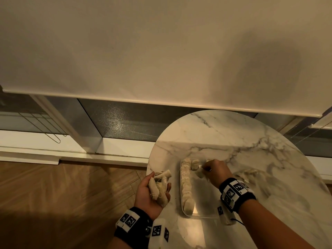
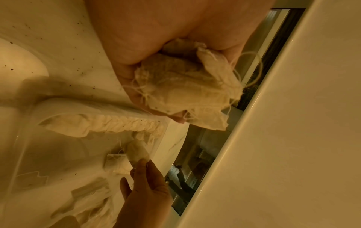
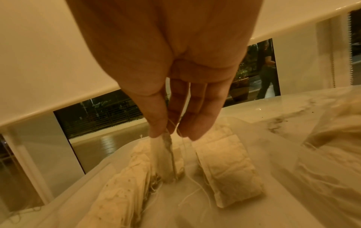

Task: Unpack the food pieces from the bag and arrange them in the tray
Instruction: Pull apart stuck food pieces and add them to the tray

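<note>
The food pieces are pale paper sachets with strings. My left hand (image 1: 144, 194) is palm up beside the table's left edge and grips a bundle of sachets (image 1: 159, 186) (image 2: 185, 86). My right hand (image 1: 213, 170) (image 3: 171, 135) reaches into the clear tray (image 1: 203, 212) and pinches one sachet (image 1: 199, 173) (image 3: 164, 158) by its top, with its lower end touching the tray floor. A long row of sachets (image 1: 186, 184) (image 3: 125, 185) lines the tray's left side. A short stack (image 3: 228, 169) lies to its right. The clear bag (image 3: 332, 154) lies crumpled right of the tray.
The tray sits on a round marble table (image 1: 233, 137) with dark crumbs on it. Wooden floor (image 1: 71, 194) lies beyond the table's left edge. A pale roller blind (image 1: 161, 51) and dark window glass run behind the table.
</note>
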{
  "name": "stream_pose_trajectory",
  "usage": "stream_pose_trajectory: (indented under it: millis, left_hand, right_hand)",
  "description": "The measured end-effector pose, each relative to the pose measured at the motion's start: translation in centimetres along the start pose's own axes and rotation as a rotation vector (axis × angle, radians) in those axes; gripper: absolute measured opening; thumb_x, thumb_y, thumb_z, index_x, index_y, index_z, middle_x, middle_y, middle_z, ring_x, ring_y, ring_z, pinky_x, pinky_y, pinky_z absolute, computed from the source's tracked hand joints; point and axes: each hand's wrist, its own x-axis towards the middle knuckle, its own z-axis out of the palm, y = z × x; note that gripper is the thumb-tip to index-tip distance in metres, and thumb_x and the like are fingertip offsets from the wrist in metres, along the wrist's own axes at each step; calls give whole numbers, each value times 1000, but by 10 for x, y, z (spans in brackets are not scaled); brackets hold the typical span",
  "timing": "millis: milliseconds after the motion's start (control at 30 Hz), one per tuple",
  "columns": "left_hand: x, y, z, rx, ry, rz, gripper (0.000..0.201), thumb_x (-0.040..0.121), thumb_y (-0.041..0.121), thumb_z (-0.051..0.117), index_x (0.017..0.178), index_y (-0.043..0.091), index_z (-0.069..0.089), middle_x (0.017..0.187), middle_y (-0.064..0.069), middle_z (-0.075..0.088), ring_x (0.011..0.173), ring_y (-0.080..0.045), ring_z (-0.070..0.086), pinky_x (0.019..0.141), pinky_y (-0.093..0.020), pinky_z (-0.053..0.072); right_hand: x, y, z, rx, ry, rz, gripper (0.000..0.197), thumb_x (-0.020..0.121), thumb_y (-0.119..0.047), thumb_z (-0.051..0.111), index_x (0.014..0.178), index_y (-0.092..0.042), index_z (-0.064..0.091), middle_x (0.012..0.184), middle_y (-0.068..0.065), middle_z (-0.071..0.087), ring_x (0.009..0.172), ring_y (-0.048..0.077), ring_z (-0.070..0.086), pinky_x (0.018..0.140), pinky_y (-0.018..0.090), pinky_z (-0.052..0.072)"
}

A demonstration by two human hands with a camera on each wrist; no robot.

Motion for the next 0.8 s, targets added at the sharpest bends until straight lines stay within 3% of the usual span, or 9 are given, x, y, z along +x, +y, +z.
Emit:
stream_pose_trajectory:
  millis: [67,233,400,567,800]
  left_hand:
    - [-1,0,1,0,0,11,27,84,39,61,92,16,71,91,-7,69,76,-22,63,55,-26,45]
    - [-3,2,-1,3,-7,26,31,85,40,59,83,16,78,91,-6,70,77,-21,63,55,-26,45]
    - [-5,2,-2,2,-19,22,35,86,41,57,83,14,80,92,-5,68,77,-19,61,56,-25,45]
    - [-7,5,-2,6,-5,29,42,93,41,51,80,14,80,89,-5,68,75,-18,62,55,-25,45]
    - [-4,7,-9,-28,26,26,36,84,41,58,85,13,81,96,-5,63,79,-19,61,55,-25,47]
  right_hand:
    - [0,0,0,-21,-5,26,7,86,-32,71,79,-31,72,78,-11,67,69,6,62,61,19,44]
    - [6,-7,-2,-89,-194,-23,3,85,-26,74,85,-29,76,87,-11,68,79,6,63,73,21,50]
    - [21,-14,2,-166,-139,-5,7,84,-29,69,79,-32,73,88,-3,71,74,15,67,71,31,58]
    - [38,-21,6,-248,-83,-31,11,87,-30,64,89,-33,74,100,-3,70,89,20,65,77,33,55]
    - [51,-27,9,-297,-12,-4,17,89,-25,57,93,-32,72,107,0,68,95,24,65,78,33,54]
